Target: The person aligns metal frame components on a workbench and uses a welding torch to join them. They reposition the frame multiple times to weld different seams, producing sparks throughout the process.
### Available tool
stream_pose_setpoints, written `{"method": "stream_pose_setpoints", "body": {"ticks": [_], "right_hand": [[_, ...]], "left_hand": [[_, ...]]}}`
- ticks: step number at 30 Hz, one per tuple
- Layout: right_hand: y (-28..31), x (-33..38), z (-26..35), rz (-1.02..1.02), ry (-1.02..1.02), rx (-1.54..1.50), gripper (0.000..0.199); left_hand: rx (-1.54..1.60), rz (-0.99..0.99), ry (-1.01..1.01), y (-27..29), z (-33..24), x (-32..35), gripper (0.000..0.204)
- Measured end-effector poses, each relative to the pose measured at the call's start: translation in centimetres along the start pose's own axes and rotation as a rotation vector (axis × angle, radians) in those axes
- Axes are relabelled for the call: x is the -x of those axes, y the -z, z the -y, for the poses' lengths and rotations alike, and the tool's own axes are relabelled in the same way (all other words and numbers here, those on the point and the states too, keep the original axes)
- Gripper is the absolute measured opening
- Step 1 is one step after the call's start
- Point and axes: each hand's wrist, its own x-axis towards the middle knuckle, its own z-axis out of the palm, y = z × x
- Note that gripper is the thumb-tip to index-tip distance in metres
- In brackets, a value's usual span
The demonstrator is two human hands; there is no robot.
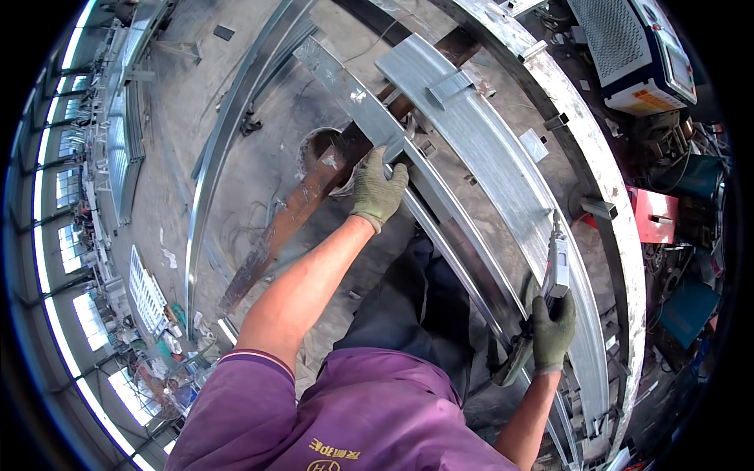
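In an olive work glove, my left hand [380,192] closes on a small metal plate [395,147] that stands across a long steel channel [452,212]. The fingers hide part of this plate. Lower right, my right hand [554,334], gloved the same way, wraps round a grey handheld welding gun [558,263]. Its thin nozzle points away from me, over a wide curved galvanized beam [503,169]. A dark sleeved cable [514,357] hangs beside that hand. The nozzle is apart from the plate.
A rusty beam [294,208] runs crosswise under the channel, over a round bucket [318,153]. A curved rail [216,169] lies left, a larger pale curved frame [601,169] right. A machine cabinet [628,55] and a red box [652,216] stand at the right.
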Motion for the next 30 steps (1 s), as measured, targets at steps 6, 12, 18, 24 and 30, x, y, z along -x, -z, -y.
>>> {"method": "stream_pose_setpoints", "body": {"ticks": [6, 12, 18, 24, 30], "right_hand": [[-1.7, -3.3, -0.4, -0.043, 0.066, 0.218, 0.040], [-2.3, -3.1, -1.3, -0.047, 0.025, 0.264, 0.037], [-5.1, 3.9, 7.1, -0.132, 0.308, 0.071, 0.020], [-12.1, 9.8, 16.7, 0.033, 0.053, -0.170, 0.033], [-17.7, 10.3, 21.8, 0.165, -0.016, -0.239, 0.031]], "left_hand": [[-0.043, 0.020, 0.049, 0.3, 0.0, 0.0, 0.048], [-0.024, 0.048, -0.038, 1.0, -0.5, -0.1, 0.051], [-0.002, 0.023, -0.140, -0.3, 1.6, -0.1, 0.058], [0.058, 0.051, -0.148, -0.7, 1.9, 0.1, 0.058], [0.052, 0.030, -0.199, -0.5, 1.6, -0.2, 0.058]]}}
